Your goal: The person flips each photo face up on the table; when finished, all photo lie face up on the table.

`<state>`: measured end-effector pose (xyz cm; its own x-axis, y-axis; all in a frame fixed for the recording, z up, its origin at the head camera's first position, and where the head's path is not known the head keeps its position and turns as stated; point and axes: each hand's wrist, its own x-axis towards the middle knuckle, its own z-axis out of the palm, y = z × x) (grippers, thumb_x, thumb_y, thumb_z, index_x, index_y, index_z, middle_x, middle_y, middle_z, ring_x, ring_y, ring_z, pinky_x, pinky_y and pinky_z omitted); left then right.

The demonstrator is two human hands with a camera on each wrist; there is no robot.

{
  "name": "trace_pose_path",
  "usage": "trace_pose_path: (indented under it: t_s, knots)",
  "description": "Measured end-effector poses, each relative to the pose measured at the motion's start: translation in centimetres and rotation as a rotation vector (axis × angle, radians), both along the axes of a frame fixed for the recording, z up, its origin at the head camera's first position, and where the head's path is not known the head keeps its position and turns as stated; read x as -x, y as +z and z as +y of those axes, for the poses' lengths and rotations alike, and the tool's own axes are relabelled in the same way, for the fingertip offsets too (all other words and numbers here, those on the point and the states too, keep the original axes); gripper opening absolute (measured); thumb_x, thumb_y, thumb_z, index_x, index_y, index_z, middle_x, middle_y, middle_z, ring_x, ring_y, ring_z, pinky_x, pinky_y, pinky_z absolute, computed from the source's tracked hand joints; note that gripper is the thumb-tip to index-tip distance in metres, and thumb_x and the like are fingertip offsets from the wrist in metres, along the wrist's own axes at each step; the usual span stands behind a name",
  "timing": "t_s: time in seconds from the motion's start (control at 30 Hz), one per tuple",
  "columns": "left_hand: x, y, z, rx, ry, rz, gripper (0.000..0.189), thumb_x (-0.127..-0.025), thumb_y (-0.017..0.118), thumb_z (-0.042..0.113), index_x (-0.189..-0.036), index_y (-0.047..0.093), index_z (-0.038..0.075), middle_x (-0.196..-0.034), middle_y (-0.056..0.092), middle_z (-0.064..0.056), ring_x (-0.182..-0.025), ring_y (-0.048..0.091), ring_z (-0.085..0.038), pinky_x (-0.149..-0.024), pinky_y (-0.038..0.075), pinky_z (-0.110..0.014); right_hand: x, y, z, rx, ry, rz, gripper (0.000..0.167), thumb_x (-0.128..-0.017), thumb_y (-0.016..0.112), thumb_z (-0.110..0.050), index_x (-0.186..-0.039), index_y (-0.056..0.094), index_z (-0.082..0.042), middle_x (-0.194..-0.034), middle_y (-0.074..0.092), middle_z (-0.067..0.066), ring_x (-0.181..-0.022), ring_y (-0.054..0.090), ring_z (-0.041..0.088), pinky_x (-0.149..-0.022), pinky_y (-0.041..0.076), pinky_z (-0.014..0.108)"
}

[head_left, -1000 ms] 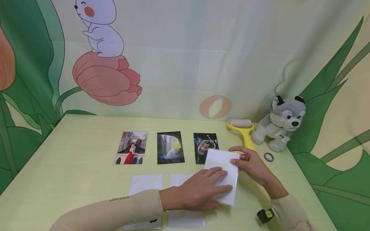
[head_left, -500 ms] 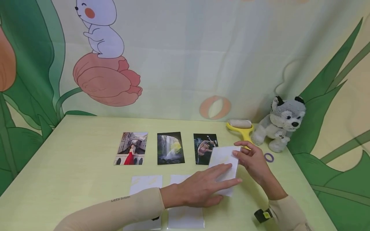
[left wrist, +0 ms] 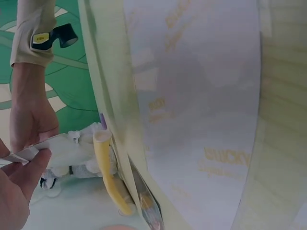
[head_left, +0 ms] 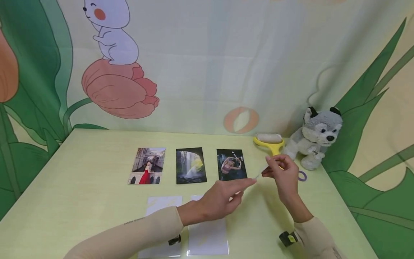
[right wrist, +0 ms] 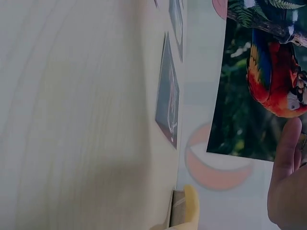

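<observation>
A photo print [head_left: 261, 173] is held up between both hands, nearly edge-on in the head view. Its picture side, a red parrot [right wrist: 280, 79], shows in the right wrist view. My right hand [head_left: 286, 176] pinches the print's right end, with a digit lying on the picture in the right wrist view. The left hand [head_left: 220, 201] holds the other end between its fingertips; in the left wrist view its fingers [left wrist: 31, 175] are at the card's edge. Below the left forearm lie two white cards in clear sleeves [head_left: 208, 237], [head_left: 165, 203] with faint yellow lettering.
Three photos lie in a row behind: a red dress [head_left: 147, 166], a waterfall [head_left: 191, 165] and a stretching person [head_left: 231, 164]. At the back right are a yellow-handled lint roller [head_left: 268, 140], a plush husky [head_left: 318, 136] and a purple ring [head_left: 302, 176].
The print has been lifted and tilted from white back showing to nearly edge-on. Both hands have shifted with it, and the left hand has moved from lying over the back to the lower edge.
</observation>
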<state>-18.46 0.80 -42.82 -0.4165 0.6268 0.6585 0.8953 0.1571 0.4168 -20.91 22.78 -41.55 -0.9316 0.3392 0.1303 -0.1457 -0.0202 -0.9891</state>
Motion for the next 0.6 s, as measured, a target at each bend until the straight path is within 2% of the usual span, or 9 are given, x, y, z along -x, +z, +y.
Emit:
trace_pose_path:
  t_s: [0.13,0.23,0.3,0.4,0.6]
  knots:
    - [0.1,0.1,-0.2,-0.075,0.019,-0.179,0.046,-0.091,0.057,-0.009,-0.135,0.061,0.003,-0.122,0.071,-0.016,-0.087,0.074,-0.022,-0.064,0.05,-0.006,0.3,-0.4,-0.2,0.045,-0.018,0.018,0.019,-0.093,0.071,-0.013,-0.087,0.057,-0.003,-0.063,0.066,0.001,-0.047,0.066,0.014,-0.05,0.056,0.027]
    - [0.3,0.1,-0.2,-0.12,0.045,-0.274,0.043,-0.092,0.057,-0.008,-0.133,0.063,0.005,-0.119,0.072,-0.018,-0.081,0.073,-0.023,-0.06,0.05,-0.008,0.4,-0.4,-0.3,0.039,-0.038,0.038,0.021,-0.092,0.072,-0.014,-0.087,0.056,-0.002,-0.063,0.064,0.002,-0.045,0.064,0.013,-0.047,0.055,0.027]
    - [0.4,0.1,-0.3,-0.156,0.07,-0.309,0.043,-0.092,0.056,-0.008,-0.132,0.064,0.005,-0.121,0.071,-0.017,-0.075,0.071,-0.02,-0.057,0.05,-0.009,0.4,-0.4,-0.4,0.016,-0.048,0.055,0.021,-0.092,0.072,-0.015,-0.087,0.057,-0.002,-0.064,0.063,0.002,-0.044,0.064,0.013,-0.046,0.055,0.027]
    - [0.5,-0.1,-0.3,-0.199,0.11,-0.315,0.043,-0.091,0.056,-0.008,-0.131,0.066,0.006,-0.122,0.07,-0.016,-0.065,0.066,-0.014,-0.053,0.047,-0.009,0.4,-0.6,-0.5,-0.033,-0.072,0.082,0.021,-0.091,0.073,-0.017,-0.088,0.057,-0.004,-0.064,0.062,0.002,-0.044,0.063,0.012,-0.045,0.054,0.027]
    - [0.8,-0.6,-0.2,-0.248,0.159,-0.249,0.042,-0.089,0.057,-0.009,-0.127,0.068,0.005,-0.119,0.072,-0.015,-0.059,0.06,-0.004,-0.051,0.045,-0.008,0.4,-1.3,-1.3,-0.056,-0.162,0.141,0.017,-0.091,0.074,-0.019,-0.09,0.058,-0.011,-0.065,0.059,0.0,-0.042,0.06,0.009,-0.042,0.05,0.023]
